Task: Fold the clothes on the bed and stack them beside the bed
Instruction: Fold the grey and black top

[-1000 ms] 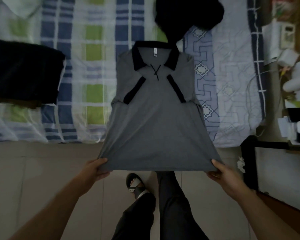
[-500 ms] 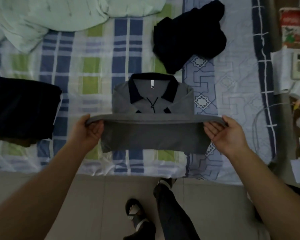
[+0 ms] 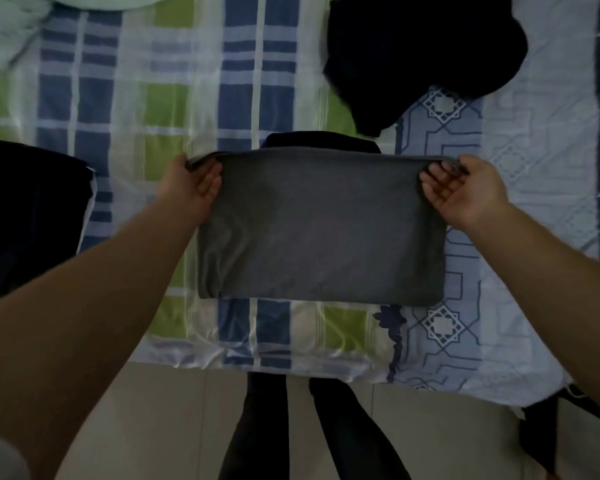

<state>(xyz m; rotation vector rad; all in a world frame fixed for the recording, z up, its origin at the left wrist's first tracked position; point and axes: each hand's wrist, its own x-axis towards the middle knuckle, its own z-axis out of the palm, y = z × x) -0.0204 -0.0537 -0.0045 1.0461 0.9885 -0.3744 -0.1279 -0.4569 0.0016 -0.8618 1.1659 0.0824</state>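
Left hand [image 3: 191, 187] and right hand [image 3: 461, 192] each pinch a far corner of the folded grey cotton polo shirt [image 3: 321, 230] (dark collar peeking out beyond), lying on the checked bedsheet [image 3: 160, 109]; farther off, a crumpled black garment [image 3: 420, 53].

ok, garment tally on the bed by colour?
Grey: 1, the polo shirt, its corners pinched by the left hand and right hand
Dark: 2, the crumpled garment and the folded stack
Total: 3
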